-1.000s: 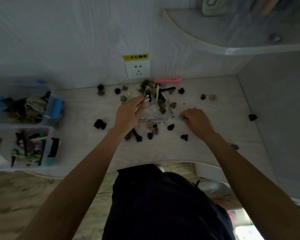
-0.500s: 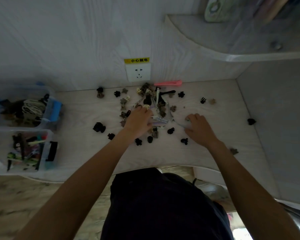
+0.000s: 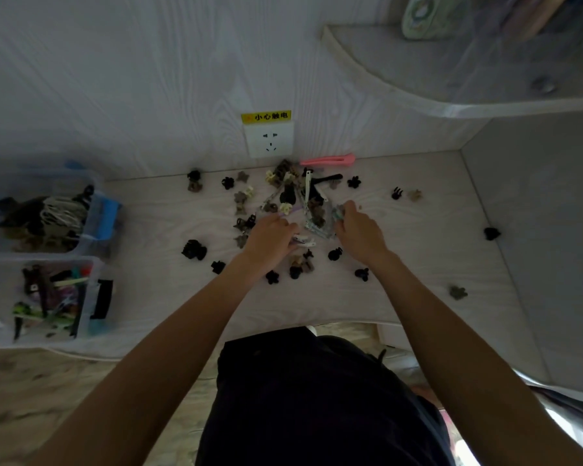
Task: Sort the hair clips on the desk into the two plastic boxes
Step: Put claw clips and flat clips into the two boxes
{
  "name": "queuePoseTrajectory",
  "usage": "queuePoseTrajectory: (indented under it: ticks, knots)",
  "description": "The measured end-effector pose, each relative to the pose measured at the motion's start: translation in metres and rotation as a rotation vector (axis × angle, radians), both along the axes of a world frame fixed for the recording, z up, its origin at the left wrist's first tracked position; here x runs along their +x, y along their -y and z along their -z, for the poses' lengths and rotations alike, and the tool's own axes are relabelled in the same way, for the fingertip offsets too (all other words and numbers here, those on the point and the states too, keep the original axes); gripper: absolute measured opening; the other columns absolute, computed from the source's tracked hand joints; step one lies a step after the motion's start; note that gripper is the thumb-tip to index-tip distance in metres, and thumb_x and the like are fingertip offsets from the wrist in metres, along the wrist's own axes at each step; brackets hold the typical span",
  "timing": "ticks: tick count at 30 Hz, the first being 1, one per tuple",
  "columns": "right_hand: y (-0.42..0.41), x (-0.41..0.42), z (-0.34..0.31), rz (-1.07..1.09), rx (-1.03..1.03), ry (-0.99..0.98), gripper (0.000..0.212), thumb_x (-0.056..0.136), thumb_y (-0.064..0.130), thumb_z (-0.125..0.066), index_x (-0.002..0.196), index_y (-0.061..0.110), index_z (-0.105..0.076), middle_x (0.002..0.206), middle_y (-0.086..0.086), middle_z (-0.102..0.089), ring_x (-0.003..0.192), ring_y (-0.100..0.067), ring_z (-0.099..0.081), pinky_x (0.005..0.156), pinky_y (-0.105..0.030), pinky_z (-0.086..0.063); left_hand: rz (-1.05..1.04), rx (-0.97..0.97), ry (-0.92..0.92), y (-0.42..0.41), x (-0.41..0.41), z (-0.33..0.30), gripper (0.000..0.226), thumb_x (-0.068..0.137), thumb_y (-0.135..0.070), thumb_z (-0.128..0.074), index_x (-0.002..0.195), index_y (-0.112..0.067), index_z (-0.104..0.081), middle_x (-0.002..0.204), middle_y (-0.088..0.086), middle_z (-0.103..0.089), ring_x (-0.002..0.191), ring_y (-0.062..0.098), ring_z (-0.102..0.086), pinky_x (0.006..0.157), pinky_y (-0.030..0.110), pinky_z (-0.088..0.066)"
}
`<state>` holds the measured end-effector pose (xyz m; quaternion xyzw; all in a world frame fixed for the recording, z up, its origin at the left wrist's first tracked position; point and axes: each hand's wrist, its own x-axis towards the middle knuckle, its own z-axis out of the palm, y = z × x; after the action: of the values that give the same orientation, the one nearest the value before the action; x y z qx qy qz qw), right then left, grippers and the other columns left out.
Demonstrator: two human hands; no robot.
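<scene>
Two boxes (image 3: 48,264) sit at the desk's (image 3: 435,264) far left, clips (image 3: 293,200) heaped mid-desk below a socket (image 3: 269,140) labelled "小心触电". My left hand (image 3: 271,238) curls round slim clips; my right hand (image 3: 359,230) pinches a pale clip, a pink clip (image 3: 329,160) lying beyond.

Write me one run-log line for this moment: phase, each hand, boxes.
phase: gathering clips from pile | left hand: holds flat clips | right hand: pinches pale clip | both plastic boxes: partly filled
</scene>
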<state>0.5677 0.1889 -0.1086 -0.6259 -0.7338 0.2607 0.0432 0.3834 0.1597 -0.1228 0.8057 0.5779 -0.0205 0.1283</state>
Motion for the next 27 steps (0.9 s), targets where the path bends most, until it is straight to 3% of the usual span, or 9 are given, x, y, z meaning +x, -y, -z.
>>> queuePoseTrajectory:
  ticks: [3, 6, 9, 13, 16, 19, 21, 23, 27]
  knots:
    - [-0.009, -0.013, 0.005, 0.062, 0.001, 0.093, 0.032, 0.095, 0.030, -0.046, 0.111, 0.002, -0.047, 0.107, -0.015, -0.061, 0.096, -0.030, -0.057, 0.074, -0.034, -0.036, 0.032, 0.073, 0.005, 0.007, -0.004, 0.000, 0.029, 0.090, -0.028, -0.056, 0.107, -0.006, -0.060, 0.104, 0.015, -0.064, 0.111, 0.033, -0.053, 0.098, 0.038, -0.038]
    - [-0.017, -0.017, 0.008, 0.081, 0.018, 0.182, 0.032, 0.094, 0.032, -0.047, 0.105, 0.003, -0.051, 0.108, -0.016, -0.061, 0.097, -0.030, -0.057, 0.079, -0.035, -0.038, -0.007, 0.115, 0.000, 0.014, -0.006, 0.000, 0.024, 0.083, -0.027, -0.066, 0.095, -0.007, -0.062, 0.088, 0.013, -0.067, 0.094, 0.034, -0.060, 0.084, 0.040, -0.048]
    - [-0.021, -0.015, 0.006, 0.105, 0.016, 0.223, 0.028, 0.089, 0.023, -0.051, 0.109, 0.003, -0.049, 0.107, -0.015, -0.062, 0.095, -0.029, -0.058, 0.079, -0.033, -0.037, -0.085, 0.111, 0.192, 0.017, -0.004, -0.007, 0.020, 0.084, -0.021, -0.065, 0.096, -0.006, -0.060, 0.089, 0.013, -0.067, 0.094, 0.033, -0.059, 0.080, 0.042, -0.051]
    - [-0.021, -0.010, 0.008, 0.127, -0.004, 0.246, 0.043, 0.085, 0.026, -0.053, 0.124, 0.008, -0.046, 0.109, -0.012, -0.064, 0.095, -0.028, -0.060, 0.082, -0.032, -0.037, -0.208, 0.076, 0.414, 0.016, -0.008, -0.021, 0.021, 0.092, -0.019, -0.052, 0.110, -0.007, -0.053, 0.099, 0.013, -0.059, 0.086, 0.026, -0.053, 0.072, 0.036, -0.045]
    - [-0.020, -0.008, 0.009, 0.102, -0.012, 0.310, 0.040, 0.085, 0.028, -0.053, 0.118, 0.006, -0.049, 0.106, -0.012, -0.064, 0.095, -0.029, -0.059, 0.082, -0.032, -0.036, -0.308, 0.059, 0.516, 0.013, -0.013, -0.027, 0.022, 0.095, -0.015, -0.046, 0.115, -0.008, -0.053, 0.089, 0.008, -0.055, 0.072, 0.019, -0.048, 0.061, 0.028, -0.033]
    - [-0.019, -0.010, 0.006, 0.086, -0.047, 0.379, 0.030, 0.086, 0.028, -0.052, 0.109, 0.008, -0.053, 0.106, -0.012, -0.063, 0.096, -0.028, -0.058, 0.086, -0.031, -0.034, -0.411, 0.003, 0.497, 0.013, -0.028, -0.028, 0.028, 0.098, -0.015, -0.038, 0.123, -0.009, -0.050, 0.083, 0.012, -0.060, 0.068, 0.025, -0.054, 0.060, 0.032, -0.037]
    - [-0.018, -0.010, 0.007, 0.099, -0.064, 0.388, 0.016, 0.087, 0.027, -0.049, 0.086, 0.011, -0.050, 0.104, -0.011, -0.064, 0.095, -0.027, -0.058, 0.088, -0.032, -0.034, -0.477, -0.044, 0.460, 0.013, -0.040, -0.028, 0.030, 0.099, -0.016, -0.035, 0.125, -0.008, -0.048, 0.098, 0.017, -0.063, 0.083, 0.032, -0.059, 0.072, 0.036, -0.042]
    - [-0.017, -0.009, 0.008, 0.112, -0.058, 0.366, 0.021, 0.090, 0.026, -0.045, 0.077, 0.010, -0.047, 0.103, -0.012, -0.064, 0.094, -0.028, -0.058, 0.087, -0.032, -0.034, -0.475, -0.056, 0.387, 0.014, -0.047, -0.030, 0.030, 0.099, -0.017, -0.035, 0.125, -0.007, -0.047, 0.105, 0.019, -0.062, 0.089, 0.034, -0.058, 0.075, 0.037, -0.041]
    - [-0.007, -0.004, 0.001, 0.181, -0.047, 0.097, 0.031, 0.094, 0.028, -0.042, 0.108, 0.001, -0.048, 0.106, -0.018, -0.061, 0.094, -0.032, -0.057, 0.075, -0.033, -0.035, -0.379, -0.080, 0.206, 0.017, -0.053, -0.035, 0.040, 0.092, -0.028, -0.048, 0.128, -0.012, -0.042, 0.108, 0.012, -0.062, 0.091, 0.032, -0.059, 0.073, 0.033, -0.041]
